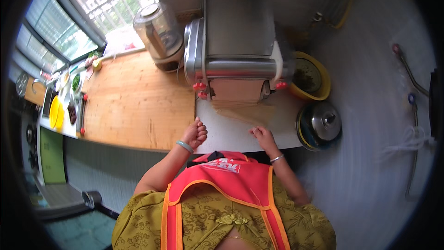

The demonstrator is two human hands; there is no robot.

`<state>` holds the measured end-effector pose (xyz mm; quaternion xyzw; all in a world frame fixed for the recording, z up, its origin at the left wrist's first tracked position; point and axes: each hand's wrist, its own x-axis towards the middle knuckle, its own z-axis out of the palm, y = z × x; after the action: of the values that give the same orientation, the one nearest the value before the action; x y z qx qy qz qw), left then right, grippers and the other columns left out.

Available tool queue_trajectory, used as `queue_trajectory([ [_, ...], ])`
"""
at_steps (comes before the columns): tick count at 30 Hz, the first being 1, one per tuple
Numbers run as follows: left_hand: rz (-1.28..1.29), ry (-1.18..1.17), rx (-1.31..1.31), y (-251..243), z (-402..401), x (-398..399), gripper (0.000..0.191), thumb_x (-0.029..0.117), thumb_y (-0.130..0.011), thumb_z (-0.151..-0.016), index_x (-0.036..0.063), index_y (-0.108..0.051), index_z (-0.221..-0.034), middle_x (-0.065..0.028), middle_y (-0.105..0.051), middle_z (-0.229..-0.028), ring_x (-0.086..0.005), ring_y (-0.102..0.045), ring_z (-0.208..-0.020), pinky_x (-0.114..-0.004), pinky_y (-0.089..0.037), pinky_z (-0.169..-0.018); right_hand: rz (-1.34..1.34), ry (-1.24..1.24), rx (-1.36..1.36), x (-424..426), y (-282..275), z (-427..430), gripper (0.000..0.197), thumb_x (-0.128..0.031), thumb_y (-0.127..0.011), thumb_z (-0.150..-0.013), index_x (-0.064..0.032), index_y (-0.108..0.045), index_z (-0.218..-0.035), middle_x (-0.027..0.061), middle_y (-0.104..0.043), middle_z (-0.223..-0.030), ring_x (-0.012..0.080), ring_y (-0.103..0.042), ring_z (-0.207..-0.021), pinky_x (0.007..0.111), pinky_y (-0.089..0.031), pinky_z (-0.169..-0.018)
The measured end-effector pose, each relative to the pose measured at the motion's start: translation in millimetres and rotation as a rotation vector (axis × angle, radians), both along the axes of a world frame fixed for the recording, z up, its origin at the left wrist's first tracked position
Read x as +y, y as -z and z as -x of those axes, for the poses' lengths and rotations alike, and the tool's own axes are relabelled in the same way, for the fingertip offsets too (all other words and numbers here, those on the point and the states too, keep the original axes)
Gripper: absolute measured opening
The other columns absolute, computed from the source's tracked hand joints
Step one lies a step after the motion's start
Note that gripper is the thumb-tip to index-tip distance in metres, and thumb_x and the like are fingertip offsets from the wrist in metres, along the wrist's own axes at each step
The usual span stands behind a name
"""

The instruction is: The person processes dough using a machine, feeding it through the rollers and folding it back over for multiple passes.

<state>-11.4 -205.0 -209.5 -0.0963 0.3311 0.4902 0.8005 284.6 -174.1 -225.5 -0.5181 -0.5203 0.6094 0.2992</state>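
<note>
My left hand (196, 134) is closed into a fist over the white worktop, by the right edge of the wooden board (138, 100). Nothing shows in it. To its right, my right hand (264, 138) has curled fingers just below a tan layered sheet (242, 111). The sheet is blurred; whether my fingertips touch or pinch it is unclear. It lies on the white worktop (225, 132), under the front of a steel noodle machine (239, 24). Red knobs (199, 86) flank the machine's pale chute (236, 89).
A glass-jug blender (159, 38) stands left of the machine. To the right are a yellow basin (325, 83) holding something dark green and a pot with a steel lid (326, 121). Yellow bowls (56, 111) and a roller attachment (82, 114) lie far left.
</note>
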Motion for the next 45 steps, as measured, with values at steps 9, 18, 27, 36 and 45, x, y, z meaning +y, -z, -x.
queue_trajectory([
  [9, -0.030, -0.359, 0.718, 89.3, 92.8, 15.6, 0.017, 0.023, -0.045, -0.091, 0.0083, -0.054, -0.096, -0.0015, -0.050, -0.067, -0.0141, -0.048, -0.057, -0.025, -0.039, -0.046, -0.293, -0.124, -0.339, 71.6, 69.5, -22.2, 0.040, -0.015, -0.055, -0.084, 0.0008, -0.048, -0.119, 0.0176, -0.055, -0.115, 0.0293, -0.053, -0.108, 0.032, -0.042, -0.090],
  [18, -0.370, 0.451, 1.899, 59.8, 68.2, 29.1, 0.060, 0.028, -0.059, -0.081, 0.0194, -0.036, -0.136, -0.0207, -0.014, -0.145, -0.0425, -0.016, -0.132, -0.051, -0.017, -0.106, -0.449, 0.218, -0.226, 112.3, 60.5, 39.6, 0.046, -0.010, -0.052, -0.085, -0.0007, -0.039, -0.128, 0.0182, -0.042, -0.130, 0.0276, -0.045, -0.117, 0.032, -0.037, -0.094],
  [27, -0.595, 0.303, 1.665, 44.6, 44.7, -12.1, 0.049, 0.018, -0.060, -0.081, 0.0087, -0.045, -0.127, -0.0233, -0.028, -0.139, -0.0366, -0.030, -0.127, -0.039, -0.027, -0.104, -0.717, 0.181, -0.396, 104.9, 40.9, 60.0, 0.038, -0.012, -0.058, -0.078, 0.0027, -0.048, -0.112, 0.0166, -0.059, -0.098, 0.0311, -0.058, -0.087, 0.036, -0.043, -0.079],
  [36, -0.686, 0.529, 1.253, 36.1, 26.7, -6.2, 0.041, 0.019, -0.055, -0.087, 0.0075, -0.047, -0.125, -0.0112, -0.046, -0.129, -0.0295, -0.047, -0.116, -0.037, -0.040, -0.094, 0.044, 0.594, 0.149, 99.0, 27.4, 87.8, 0.028, -0.009, -0.058, -0.081, -0.0033, -0.050, -0.107, 0.0049, -0.058, -0.098, 0.0153, -0.058, -0.080, 0.026, -0.048, -0.055],
  [45, -0.061, 0.208, -0.027, 92.2, -51.0, 30.7, 0.031, 0.015, -0.039, -0.092, 0.0050, -0.047, -0.120, -0.0103, -0.056, -0.115, -0.0230, -0.053, -0.108, -0.041, -0.043, -0.092, 0.325, 0.403, 0.474, -14.9, -112.8, 48.4, 0.033, -0.001, -0.054, -0.084, -0.0078, -0.046, -0.115, 0.0065, -0.056, -0.107, 0.0186, -0.058, -0.092, 0.032, -0.052, -0.073],
])
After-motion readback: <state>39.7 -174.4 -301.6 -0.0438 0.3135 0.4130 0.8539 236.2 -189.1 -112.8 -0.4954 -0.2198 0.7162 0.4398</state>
